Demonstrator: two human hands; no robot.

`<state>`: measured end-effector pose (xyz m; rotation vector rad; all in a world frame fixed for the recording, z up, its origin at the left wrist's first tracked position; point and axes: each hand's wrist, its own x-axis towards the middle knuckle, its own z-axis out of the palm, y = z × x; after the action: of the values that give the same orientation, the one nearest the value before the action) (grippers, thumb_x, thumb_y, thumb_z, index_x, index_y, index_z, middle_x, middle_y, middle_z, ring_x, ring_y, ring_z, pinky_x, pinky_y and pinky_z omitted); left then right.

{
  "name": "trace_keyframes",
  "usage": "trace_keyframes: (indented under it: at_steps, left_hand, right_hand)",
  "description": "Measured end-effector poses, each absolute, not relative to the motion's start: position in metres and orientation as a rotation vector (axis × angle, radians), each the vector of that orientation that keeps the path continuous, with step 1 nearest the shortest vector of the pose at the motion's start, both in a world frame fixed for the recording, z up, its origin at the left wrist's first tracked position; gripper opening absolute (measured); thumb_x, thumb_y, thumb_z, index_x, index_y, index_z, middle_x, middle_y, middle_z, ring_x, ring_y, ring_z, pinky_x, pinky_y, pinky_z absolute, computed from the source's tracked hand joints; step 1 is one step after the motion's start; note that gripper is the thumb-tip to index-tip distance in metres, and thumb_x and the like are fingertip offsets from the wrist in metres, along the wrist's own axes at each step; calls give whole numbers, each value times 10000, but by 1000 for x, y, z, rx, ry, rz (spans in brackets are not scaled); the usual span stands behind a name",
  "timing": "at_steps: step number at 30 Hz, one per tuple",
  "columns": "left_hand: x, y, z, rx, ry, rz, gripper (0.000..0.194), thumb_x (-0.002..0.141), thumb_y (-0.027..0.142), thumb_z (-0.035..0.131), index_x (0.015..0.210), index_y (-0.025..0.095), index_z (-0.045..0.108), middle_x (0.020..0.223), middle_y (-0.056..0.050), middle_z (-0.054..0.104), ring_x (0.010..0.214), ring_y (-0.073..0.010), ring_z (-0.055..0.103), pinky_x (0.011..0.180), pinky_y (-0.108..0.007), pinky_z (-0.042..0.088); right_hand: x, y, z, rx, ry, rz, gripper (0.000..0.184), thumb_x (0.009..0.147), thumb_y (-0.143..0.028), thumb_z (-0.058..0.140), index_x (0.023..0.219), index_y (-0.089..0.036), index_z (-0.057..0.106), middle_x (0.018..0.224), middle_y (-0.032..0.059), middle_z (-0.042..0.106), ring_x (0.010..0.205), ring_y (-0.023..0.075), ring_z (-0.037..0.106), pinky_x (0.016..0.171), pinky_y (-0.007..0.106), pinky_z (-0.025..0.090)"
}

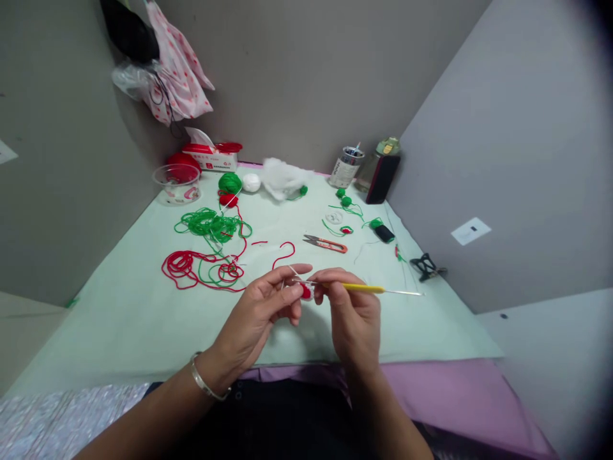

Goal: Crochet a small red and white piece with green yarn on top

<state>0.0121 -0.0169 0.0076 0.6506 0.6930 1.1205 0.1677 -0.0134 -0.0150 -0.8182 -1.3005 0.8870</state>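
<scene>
Between thumb and fingers, my left hand (pixel 261 303) pinches a small red and white crochet piece (pixel 306 292). A white yarn strand runs over its raised index finger. My right hand (pixel 353 313) grips a crochet hook (pixel 364 287) with a yellow handle; the metal tip meets the upper edge of the piece. The hook's other metal end sticks out to the right. Both hands are close together above the front middle of the table. The stitch at the hook tip is too small to make out.
Orange-handled thread snips (pixel 330 244) lie just beyond the hands. Loose red yarn (pixel 184 268) and green yarn (pixel 205 223) spread at the left. White stuffing (pixel 285 179), a tissue box (pixel 211 156), a pen cup (pixel 347 167) and a bottle (pixel 371 166) stand along the back.
</scene>
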Motion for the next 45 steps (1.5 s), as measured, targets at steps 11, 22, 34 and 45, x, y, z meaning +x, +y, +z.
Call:
trace_keyframes:
  at_steps: [11,22,34,45]
  left_hand:
    - [10,-15,11,681,723,1118,297,792,241,875,1077,167,839,727,15,625,552,-61,467,496,-185,402]
    - [11,-19,6,826,829,1261,397,823,248,866,1213,211,799,884,12,613,616,-69,512,532,-195,444]
    - [6,-12,8,548,653,1054,388,832,223,875,1206,153,799,581,75,493,472,-34,395,418,-130,334]
    - [12,-12,7,525,653,1087,411,792,228,912,1185,150,822,721,29,615,508,-25,492,456,-130,435]
  right_hand:
    - [170,-7,-8,-710,-1103,1160,232,1005,-394,681,884,-207,743,814,29,744,627,133,640,613,280,549]
    - [175,-23,-12,-818,-1720,395,271,1059,-146,528,1192,-265,732,1012,62,793,876,195,745,780,363,627]
    - [169,-15,-10,-826,-1376,654,222,1054,-224,580,997,-257,792,877,39,747,739,183,678,678,345,577]
    - [163,-20,-16,-844,-1670,202,341,976,-99,680,1217,-312,791,1081,76,771,959,211,739,805,362,623]
